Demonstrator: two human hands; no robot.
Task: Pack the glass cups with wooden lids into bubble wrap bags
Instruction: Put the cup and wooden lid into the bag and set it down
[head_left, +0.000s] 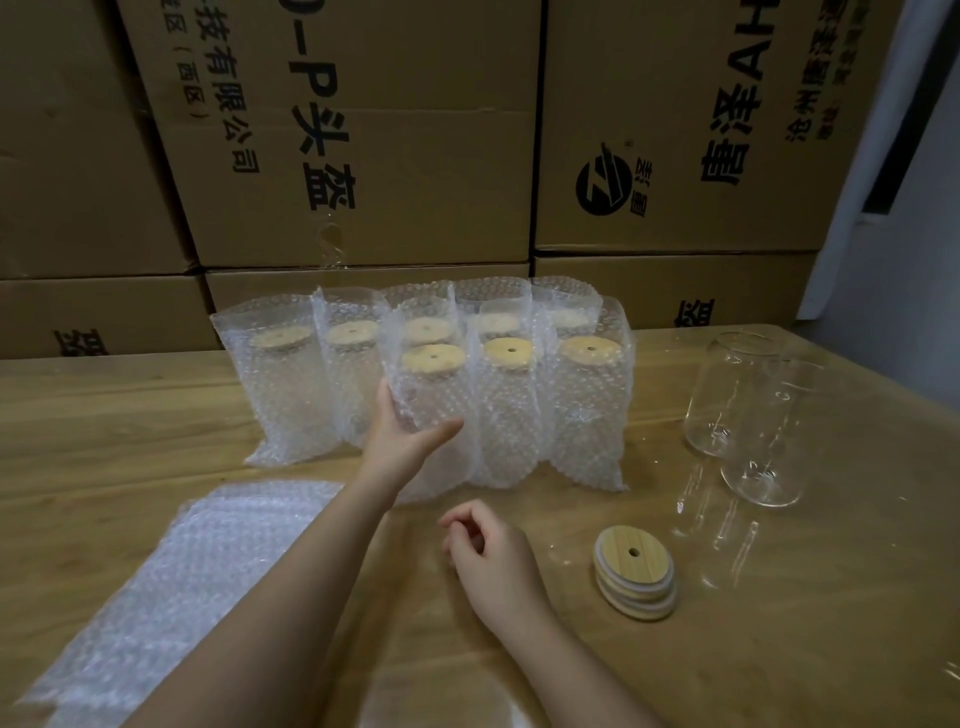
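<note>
Several glass cups with wooden lids stand upright in bubble wrap bags in two rows at the middle of the table. My left hand holds the front-left bagged cup, thumb and fingers curved round its lower part. My right hand hovers nearer to me, fingers loosely curled, holding nothing. Two bare glass cups without lids stand at the right. A small stack of wooden lids lies in front of them. A pile of flat bubble wrap bags lies at the lower left.
The wooden table stretches from left to right. Stacked cardboard boxes with printed characters form a wall right behind the table's far edge. A pale wall or door edge shows at the far right.
</note>
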